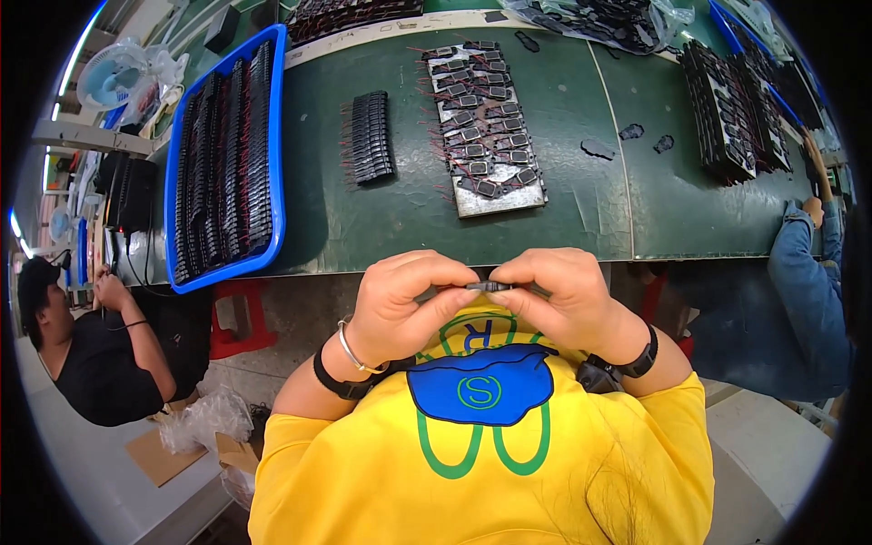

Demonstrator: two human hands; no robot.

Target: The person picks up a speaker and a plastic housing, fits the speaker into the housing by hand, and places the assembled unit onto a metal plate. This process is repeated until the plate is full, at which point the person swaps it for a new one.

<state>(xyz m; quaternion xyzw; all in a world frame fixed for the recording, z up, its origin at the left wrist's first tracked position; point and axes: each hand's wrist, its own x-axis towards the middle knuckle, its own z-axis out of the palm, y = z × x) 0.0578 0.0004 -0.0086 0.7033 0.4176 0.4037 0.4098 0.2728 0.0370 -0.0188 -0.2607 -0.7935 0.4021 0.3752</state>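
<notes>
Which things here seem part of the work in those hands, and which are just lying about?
Likely part of the work:
small black piece, pinched by left hand and right hand
metal block with wired parts
row of black parts
filled blue tray

Probably just lying about:
fan
clear plastic
cardboard sheet

Blue fan (109, 84), red stool (245, 340)

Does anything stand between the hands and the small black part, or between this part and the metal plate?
Nothing visible does. The left hand and right hand pinch the small black part directly, and only green tabletop shows between it and the metal plate.
</notes>
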